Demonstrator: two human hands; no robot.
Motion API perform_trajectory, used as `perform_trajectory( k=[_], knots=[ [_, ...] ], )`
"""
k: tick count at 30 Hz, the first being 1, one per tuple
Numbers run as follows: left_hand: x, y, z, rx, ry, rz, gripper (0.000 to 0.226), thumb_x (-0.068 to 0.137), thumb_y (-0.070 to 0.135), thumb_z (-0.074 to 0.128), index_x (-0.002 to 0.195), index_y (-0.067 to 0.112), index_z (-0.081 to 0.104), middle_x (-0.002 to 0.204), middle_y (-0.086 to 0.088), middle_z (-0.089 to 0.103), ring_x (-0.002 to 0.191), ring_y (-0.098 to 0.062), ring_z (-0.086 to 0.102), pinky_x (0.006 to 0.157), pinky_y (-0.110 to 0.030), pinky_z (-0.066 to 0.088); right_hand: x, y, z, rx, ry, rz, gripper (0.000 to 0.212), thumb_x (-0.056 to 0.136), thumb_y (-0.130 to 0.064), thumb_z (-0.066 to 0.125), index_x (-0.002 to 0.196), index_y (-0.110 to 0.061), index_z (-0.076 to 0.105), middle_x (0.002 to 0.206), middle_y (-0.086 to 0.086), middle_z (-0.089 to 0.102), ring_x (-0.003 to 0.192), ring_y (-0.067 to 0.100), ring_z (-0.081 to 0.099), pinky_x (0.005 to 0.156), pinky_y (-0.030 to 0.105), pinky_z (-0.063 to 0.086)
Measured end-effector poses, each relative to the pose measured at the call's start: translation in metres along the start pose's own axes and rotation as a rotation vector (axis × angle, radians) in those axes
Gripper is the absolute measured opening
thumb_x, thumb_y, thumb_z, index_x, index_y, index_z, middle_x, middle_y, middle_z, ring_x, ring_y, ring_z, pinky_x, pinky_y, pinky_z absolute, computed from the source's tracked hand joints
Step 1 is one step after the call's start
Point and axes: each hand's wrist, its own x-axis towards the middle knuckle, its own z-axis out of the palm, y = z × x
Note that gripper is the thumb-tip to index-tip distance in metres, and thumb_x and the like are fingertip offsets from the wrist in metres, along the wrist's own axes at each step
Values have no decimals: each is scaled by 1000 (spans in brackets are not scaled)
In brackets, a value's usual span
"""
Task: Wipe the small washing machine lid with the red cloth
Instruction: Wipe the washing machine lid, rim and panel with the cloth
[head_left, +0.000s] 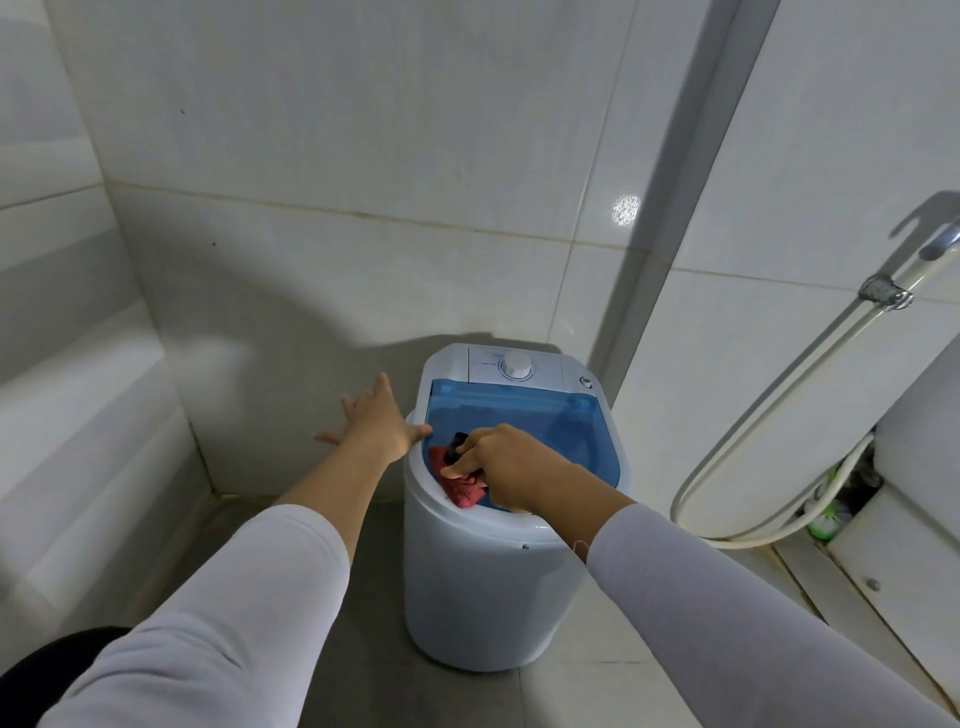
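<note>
One washer (483, 587), white, centre floor. One blue lid (540, 431) on top of it. One dial (516, 366) on the far panel; one small button (586, 382) right of the dial. One screw (525, 546) on the washer's near rim.

One red cloth (460, 486) at the lid's near left corner.

Two hands: left hand (376, 418) and right hand (501, 462). Two white sleeves (223, 623).

One hose (769, 415) looping down the right wall; one metal clip (884, 292) holding it. One green brush (826, 519), low in the right gap.
</note>
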Motion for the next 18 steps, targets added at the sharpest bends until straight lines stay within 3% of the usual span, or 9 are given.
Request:
perform_trajectory(
  k=[11, 18],
  knots=[
    [-12, 2, 6, 32, 61, 64, 97, 87, 49, 62, 155, 23, -1, 162, -8, 13, 150, -32, 3, 110, -71, 12, -14, 12, 6, -10, -10, 37, 47, 94, -11, 52, 138, -24, 48, 142, 6, 50, 132, 27, 45, 114, 33, 33],
    [-22, 3, 5, -12, 2, 69, 107, 79, 56, 67, 155, 24, -2, 162, -7, 12, 150, -33, 3, 108, -72, 13, -21, 19, 9, -1, -17, 71, 46, 93, -12, 53, 137, -25, 49, 141, 5, 51, 131, 28, 46, 113, 34, 34]
  ],
)
